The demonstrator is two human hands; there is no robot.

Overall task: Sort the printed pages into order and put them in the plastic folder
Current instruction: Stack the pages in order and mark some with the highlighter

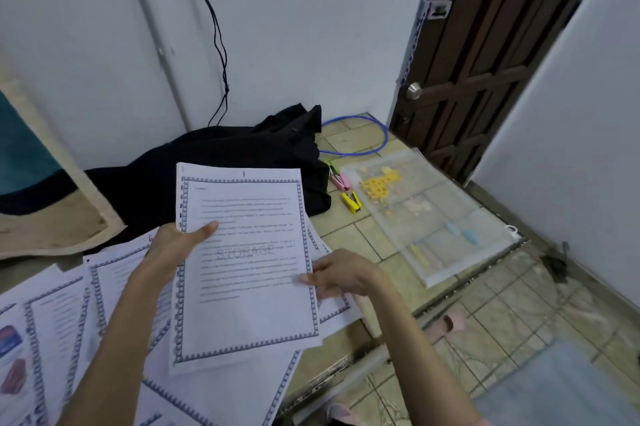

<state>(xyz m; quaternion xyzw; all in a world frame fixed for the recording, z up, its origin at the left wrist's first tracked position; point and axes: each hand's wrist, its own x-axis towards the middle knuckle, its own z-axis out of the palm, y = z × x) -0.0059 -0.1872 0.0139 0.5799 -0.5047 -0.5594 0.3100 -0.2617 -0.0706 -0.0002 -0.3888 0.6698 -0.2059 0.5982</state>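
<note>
The printed pages (242,262), topped by the sheet numbered 1, sit mid-frame, pinched at their edges by the left hand (180,245) and right hand (337,275), probably for squaring, while the plastic folder (429,214) waits right of centre.

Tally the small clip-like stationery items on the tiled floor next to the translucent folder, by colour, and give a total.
Green clip-like item: 1
Pink clip-like item: 1
Yellow clip-like item: 1
Total: 3, all lying just left of the translucent plastic folder.
</note>
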